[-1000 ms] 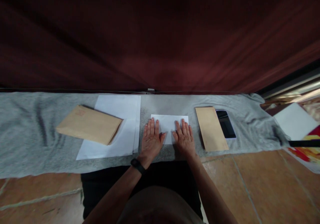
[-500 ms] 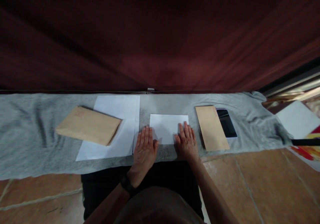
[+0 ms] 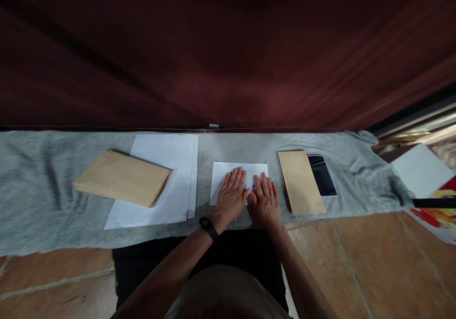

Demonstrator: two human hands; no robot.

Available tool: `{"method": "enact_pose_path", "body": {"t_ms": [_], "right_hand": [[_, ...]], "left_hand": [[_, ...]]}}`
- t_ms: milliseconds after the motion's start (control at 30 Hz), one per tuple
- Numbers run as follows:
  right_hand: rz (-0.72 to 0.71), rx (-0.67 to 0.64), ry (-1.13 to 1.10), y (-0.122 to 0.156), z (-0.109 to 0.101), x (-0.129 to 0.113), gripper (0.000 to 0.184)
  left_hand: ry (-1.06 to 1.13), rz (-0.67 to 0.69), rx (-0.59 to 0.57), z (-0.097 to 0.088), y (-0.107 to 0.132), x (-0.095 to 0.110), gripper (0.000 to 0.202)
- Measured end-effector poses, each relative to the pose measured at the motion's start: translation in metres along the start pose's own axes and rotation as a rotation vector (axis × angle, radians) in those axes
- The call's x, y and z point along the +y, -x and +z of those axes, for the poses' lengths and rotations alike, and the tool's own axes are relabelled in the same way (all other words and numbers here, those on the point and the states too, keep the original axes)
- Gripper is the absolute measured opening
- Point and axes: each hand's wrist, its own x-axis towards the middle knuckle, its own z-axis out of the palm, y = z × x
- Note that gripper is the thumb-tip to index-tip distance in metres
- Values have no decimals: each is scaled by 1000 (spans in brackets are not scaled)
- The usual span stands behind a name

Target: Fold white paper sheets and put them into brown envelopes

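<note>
A folded white sheet of paper (image 3: 223, 175) lies on a grey cloth (image 3: 46, 200) straight in front of me. My left hand (image 3: 231, 196) lies flat on the middle of it, fingers stretched out and close together. My right hand (image 3: 265, 201) lies flat on the sheet's right part, touching the left hand at the thumb side. Neither hand holds anything. A black band sits on my left wrist.
To the left a brown envelope (image 3: 123, 178) lies on a stack of white sheets (image 3: 167, 176). To the right lie a narrow brown envelope (image 3: 300, 181) and a dark phone (image 3: 321, 174). A dark red curtain (image 3: 228, 53) hangs behind. Tiled floor (image 3: 374, 262) and more paper (image 3: 422, 169) are at right.
My left hand slid from the cloth beside the sheet's left edge rightward onto the middle of the sheet, next to my right hand, which barely moved.
</note>
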Motion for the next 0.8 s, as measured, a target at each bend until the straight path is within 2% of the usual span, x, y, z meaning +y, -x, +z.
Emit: {"method": "enact_pose_path", "body": {"t_ms": [200,333,433,800], "right_hand": [[13,11,8,-1,-1,-1,57],[10,10,11,0,-1,-1,57],[8,17,5,0,0,-1,58],[-8,11,21,1,0,0,58]], "left_hand": [[2,10,9,-1,-25,-16,60],[4,17,9,-1,-29,-20,60],[-6,66,-1,-3,-21,-21,58],[-19,227,-60,-16,35,-19,52]]}}
